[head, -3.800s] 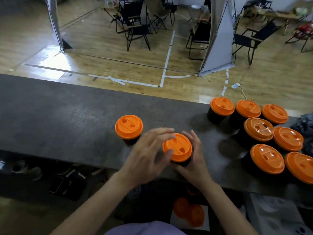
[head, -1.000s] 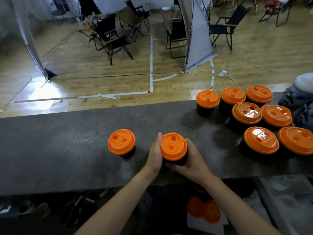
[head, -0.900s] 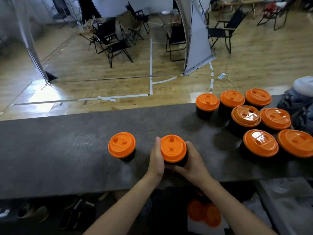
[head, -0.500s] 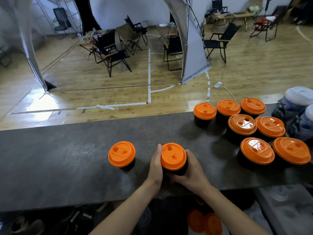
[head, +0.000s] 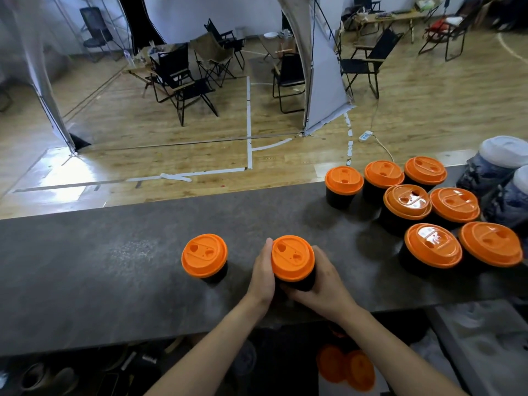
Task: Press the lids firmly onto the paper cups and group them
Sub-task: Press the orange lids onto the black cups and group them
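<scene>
Both hands hold one cup [head: 300,281] at the near edge of the desk [head: 114,267], about midway along it. The left hand [head: 261,270] presses against the cup's left side, fingers fairly straight. The right hand [head: 323,284] wraps round it from the right, thumb across the near side. Its lid [head: 293,262] looks seated level, so pressing seems finished and grouping is in hand. A second cup [head: 204,260] stands just to its left. Seven lidded cups [head: 407,207] cluster at the right end. Next, I judge, the cup must be carried right and set beside that cluster without knocking it.
</scene>
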A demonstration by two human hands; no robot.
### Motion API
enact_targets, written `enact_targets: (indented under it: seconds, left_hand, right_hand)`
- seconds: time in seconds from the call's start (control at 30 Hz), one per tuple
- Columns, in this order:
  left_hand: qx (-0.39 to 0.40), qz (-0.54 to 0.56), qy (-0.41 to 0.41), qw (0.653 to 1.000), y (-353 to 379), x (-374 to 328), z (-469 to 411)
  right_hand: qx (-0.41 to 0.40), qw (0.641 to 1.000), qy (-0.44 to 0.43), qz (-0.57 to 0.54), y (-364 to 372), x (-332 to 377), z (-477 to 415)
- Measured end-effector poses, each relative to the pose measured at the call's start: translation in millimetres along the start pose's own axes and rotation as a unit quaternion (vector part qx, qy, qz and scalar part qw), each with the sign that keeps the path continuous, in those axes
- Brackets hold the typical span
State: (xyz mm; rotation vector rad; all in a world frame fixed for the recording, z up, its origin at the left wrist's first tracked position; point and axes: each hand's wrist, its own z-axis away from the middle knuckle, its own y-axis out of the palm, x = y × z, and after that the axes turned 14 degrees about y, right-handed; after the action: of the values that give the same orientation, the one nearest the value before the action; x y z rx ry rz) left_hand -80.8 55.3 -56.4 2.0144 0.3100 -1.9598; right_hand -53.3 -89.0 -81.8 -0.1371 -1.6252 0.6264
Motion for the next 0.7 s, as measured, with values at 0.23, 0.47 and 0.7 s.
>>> enact_targets:
  seconds: [0.23, 0.47, 0.7]
  left_hand:
    - [0.032, -0.005, -0.022, 0.999, -4, -4, -3]
    - [-0.016, -0.012, 0.011, 1.0, -2, 0, 5]
    - [0.002, -0.012, 0.003, 1.0, 1, -4, -3]
  right_hand:
    - [-0.008, 1.0, 0.015, -0.008, 0, -2, -1]
    - [-0.01, 1.0, 0.017, -0.007, 2, 2, 0]
    - [-0.002, 1.0, -0.005, -0.013, 1, 3, 1]
